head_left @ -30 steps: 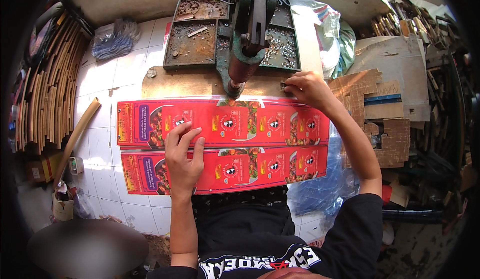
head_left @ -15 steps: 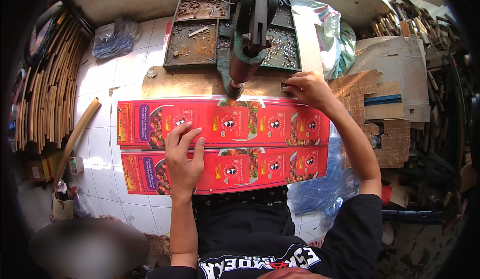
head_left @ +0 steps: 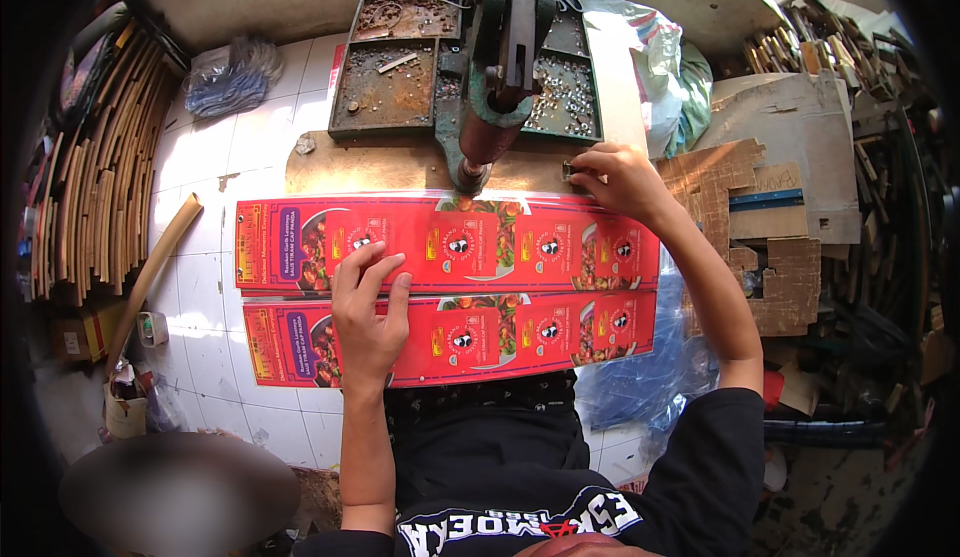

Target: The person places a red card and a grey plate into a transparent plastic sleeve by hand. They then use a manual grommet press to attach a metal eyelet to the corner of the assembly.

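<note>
Two long red printed panels lie one before the other, the far panel (head_left: 405, 269) under the press and the near panel (head_left: 520, 357) over my lap. My left hand (head_left: 368, 312) lies across both, fingers stretched out and holding nothing. Over the far panel's back edge stands the tip of a green hand press (head_left: 474, 172). My right hand (head_left: 615, 179) is right of that tip, by the wooden board (head_left: 385, 169). Its thumb and fingers pinch a small dark metal piece (head_left: 567, 170), mostly hidden by the fingertips.
Behind the board, a green compartment tray (head_left: 390, 92) holds small metal rings and rusty bits. Cut cardboard (head_left: 790, 287) and a plastic bag (head_left: 650, 67) are at the right. Stacked brown boards (head_left: 95, 177) stand at the left, with a curved strip (head_left: 160, 257) nearby.
</note>
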The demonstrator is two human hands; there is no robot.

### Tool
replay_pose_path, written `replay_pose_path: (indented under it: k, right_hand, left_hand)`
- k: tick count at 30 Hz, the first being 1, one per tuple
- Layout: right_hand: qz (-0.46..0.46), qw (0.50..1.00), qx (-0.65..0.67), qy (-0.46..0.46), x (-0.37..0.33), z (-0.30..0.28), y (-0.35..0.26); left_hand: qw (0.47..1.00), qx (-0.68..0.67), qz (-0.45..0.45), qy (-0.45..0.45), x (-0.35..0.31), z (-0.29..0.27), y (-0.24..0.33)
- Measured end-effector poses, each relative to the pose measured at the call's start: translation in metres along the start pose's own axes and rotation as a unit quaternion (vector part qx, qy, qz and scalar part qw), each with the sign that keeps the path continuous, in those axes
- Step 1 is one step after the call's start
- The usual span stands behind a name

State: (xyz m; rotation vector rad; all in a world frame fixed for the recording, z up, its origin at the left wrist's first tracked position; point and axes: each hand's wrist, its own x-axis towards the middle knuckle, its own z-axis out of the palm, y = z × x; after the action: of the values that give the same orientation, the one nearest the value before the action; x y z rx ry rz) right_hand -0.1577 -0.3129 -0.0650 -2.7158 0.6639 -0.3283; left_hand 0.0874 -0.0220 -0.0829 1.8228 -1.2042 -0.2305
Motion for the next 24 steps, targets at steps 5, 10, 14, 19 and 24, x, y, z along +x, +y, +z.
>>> replay_pose_path:
  k: [5,10,14,19,24]
  right_hand:
    - [0.012,1.000,0.010,0.000,-0.0016,0.0011,-0.0001]
    - [0.022,1.000,0.013,-0.004,-0.0022,0.0013,-0.0022]
    - [0.004,1.000,-0.004,0.002,-0.0024,0.0028,-0.0008]
    - [-0.011,1.000,-0.015,0.005,-0.0025,0.0032,-0.0027]
    - [-0.011,1.000,-0.014,0.009,-0.0019,0.0032,-0.0046]
  left_hand:
    - [1.000,-0.002,0.002,0.000,0.0006,-0.0005,0.0008]
    - [1.000,-0.002,0.000,-0.001,0.0001,-0.0002,-0.0001]
    - [1.000,-0.006,-0.005,-0.002,0.0001,-0.0002,0.0005]
    - [1.000,0.001,0.000,0.000,0.0006,-0.0005,0.0011]
    - [1.000,-0.002,0.000,0.001,0.0005,-0.0002,0.0006]
